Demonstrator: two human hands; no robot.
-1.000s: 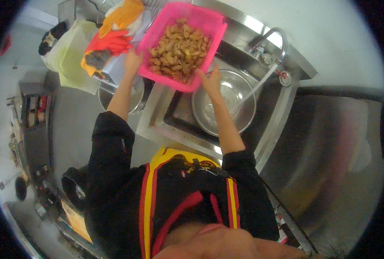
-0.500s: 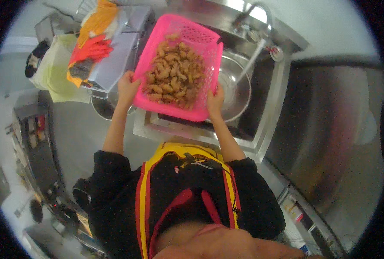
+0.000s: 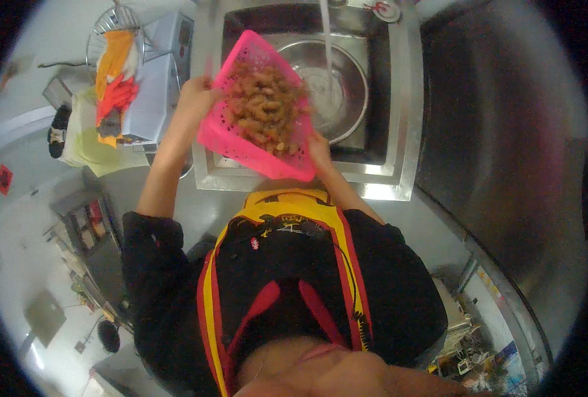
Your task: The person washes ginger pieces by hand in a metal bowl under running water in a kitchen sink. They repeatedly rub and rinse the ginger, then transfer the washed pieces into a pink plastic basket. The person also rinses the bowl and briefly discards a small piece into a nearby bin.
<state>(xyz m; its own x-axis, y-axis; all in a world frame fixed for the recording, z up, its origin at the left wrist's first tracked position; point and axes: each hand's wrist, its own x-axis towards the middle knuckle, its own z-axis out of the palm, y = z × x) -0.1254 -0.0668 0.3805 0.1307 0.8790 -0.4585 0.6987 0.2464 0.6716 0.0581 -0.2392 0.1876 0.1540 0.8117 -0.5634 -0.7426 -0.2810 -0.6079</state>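
A pink plastic basket [image 3: 257, 157] with perforated walls is held up over the near left part of the sink. Inside it lies a heap of brown, knobbly food pieces [image 3: 267, 106], blurred by motion; their exact kind I cannot make out. My left hand [image 3: 200, 96] is closed on the basket's left rim. On the opposite side my right hand [image 3: 319, 150] grips the lower right edge. The basket tilts, its right side lower. Just right of it sits a round steel bowl [image 3: 359, 112] in the sink, with a stream of water [image 3: 327, 49] falling into it.
The steel sink [image 3: 403, 132] frames the bowl and basket. To the left, orange and red gloves [image 3: 117, 96] lie over a pale box [image 3: 149, 99], beside a wire rack [image 3: 95, 43] and a light green cloth [image 3: 85, 135]. A dark metal surface [image 3: 492, 132] stands at right.
The basket has tipped further, its right side dropping, and its contents have shifted. Both hands keep their hold. The whole view has turned, so the sink now appears straighter and higher.
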